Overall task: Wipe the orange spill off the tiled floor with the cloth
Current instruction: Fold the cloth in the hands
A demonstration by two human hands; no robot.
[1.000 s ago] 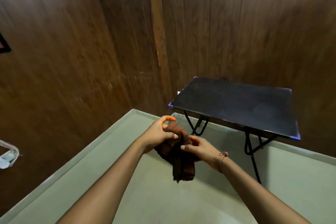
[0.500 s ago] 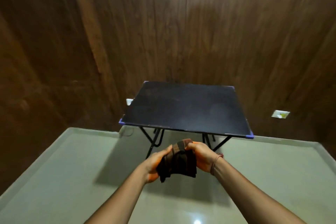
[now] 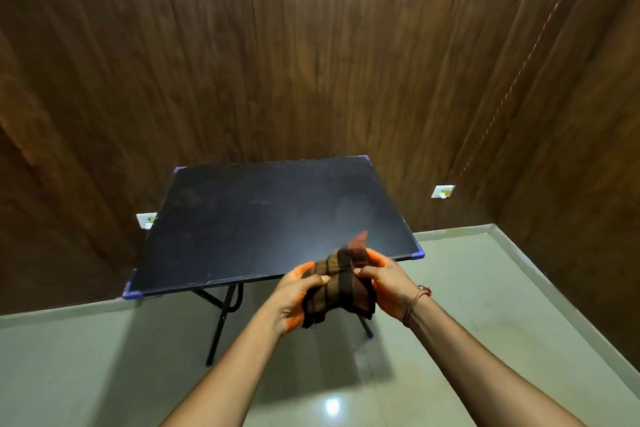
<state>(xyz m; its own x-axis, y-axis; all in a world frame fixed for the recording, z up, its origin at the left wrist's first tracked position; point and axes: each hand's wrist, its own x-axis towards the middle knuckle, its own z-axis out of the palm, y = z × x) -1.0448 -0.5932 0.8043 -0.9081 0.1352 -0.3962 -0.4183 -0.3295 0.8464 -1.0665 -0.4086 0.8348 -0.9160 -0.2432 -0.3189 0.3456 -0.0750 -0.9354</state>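
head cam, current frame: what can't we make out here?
Head view only:
1. No orange spill shows on the tiled floor; the arms and the bottom edge hide the floor nearest the person.
2. The cloth is bunched between the left hand and right hand, so its size and soiling are unreadable.
3. The folding table: its top hides most of its legs.
4. The wall socket is too small to read.

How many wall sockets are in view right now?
2. The left socket sits low on the wall, partly cut off by the edge of the table. The right socket is on the wall to the table's right. The tabletop may hide others.
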